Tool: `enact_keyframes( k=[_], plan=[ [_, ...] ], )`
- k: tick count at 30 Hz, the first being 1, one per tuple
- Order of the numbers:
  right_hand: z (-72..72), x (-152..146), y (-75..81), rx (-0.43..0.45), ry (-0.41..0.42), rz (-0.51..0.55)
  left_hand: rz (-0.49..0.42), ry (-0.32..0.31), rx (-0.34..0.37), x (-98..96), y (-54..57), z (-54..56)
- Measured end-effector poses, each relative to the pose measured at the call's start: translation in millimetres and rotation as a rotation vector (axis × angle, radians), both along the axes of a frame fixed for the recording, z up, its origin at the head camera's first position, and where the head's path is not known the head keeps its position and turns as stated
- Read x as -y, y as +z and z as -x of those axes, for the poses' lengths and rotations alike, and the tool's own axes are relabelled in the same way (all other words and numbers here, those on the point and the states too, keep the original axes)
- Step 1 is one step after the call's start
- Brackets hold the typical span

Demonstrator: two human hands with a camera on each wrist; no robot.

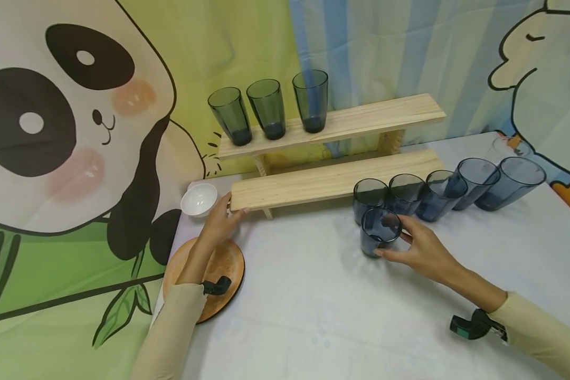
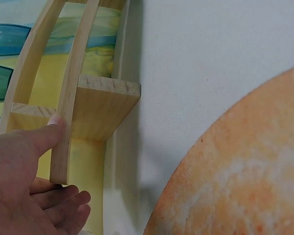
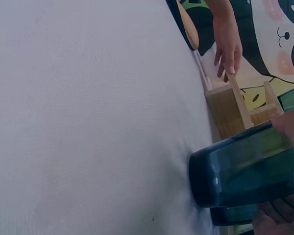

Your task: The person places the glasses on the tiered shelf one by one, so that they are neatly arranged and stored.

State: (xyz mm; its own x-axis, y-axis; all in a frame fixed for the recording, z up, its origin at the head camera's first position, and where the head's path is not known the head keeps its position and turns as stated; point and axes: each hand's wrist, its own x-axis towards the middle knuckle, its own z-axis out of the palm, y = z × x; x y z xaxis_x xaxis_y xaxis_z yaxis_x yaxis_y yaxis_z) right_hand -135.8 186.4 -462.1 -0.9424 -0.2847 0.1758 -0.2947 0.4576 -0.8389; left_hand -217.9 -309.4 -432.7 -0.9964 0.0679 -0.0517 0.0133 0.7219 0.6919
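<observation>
My right hand (image 1: 423,250) holds a blue glass tumbler (image 1: 376,245) between thumb and fingers, in front of several others. In the right wrist view this tumbler (image 3: 240,171) has its base close to the white cloth. Far to the left, my left hand (image 1: 218,224) grips the left end of the lower board of a two-tier wooden shelf (image 1: 285,187). The left wrist view has the thumb of my left hand (image 2: 19,171) on the board (image 2: 63,147) and the fingers curled below its end. Three tumblers (image 1: 312,103) stand on the upper board's left half.
Several blue tumblers (image 1: 442,198) stand in a slanting row before the shelf's right end. A small white bowl (image 1: 199,199) sits left of the shelf. A round orange-brown board (image 1: 230,264) lies under my left forearm. Printed curtains (image 1: 256,42) hang behind the table.
</observation>
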Motion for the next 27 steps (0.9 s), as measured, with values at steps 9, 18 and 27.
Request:
enact_keyframes(
  k=[9, 18, 27],
  plan=[
    [3.9, 3, -6.3, 0.01, 0.009, 0.052, 0.009, 0.003, -0.004, -1.3, -0.3, 0.3],
    [4.3, 2, -9.3, -0.003, 0.036, 0.058, 0.016, 0.013, 0.009, -2.1, -1.0, -0.2],
    [4.8, 3, -13.6, -0.017, 0.04, 0.06, 0.008, 0.007, 0.006, -1.9, -1.2, -0.6]
  ],
)
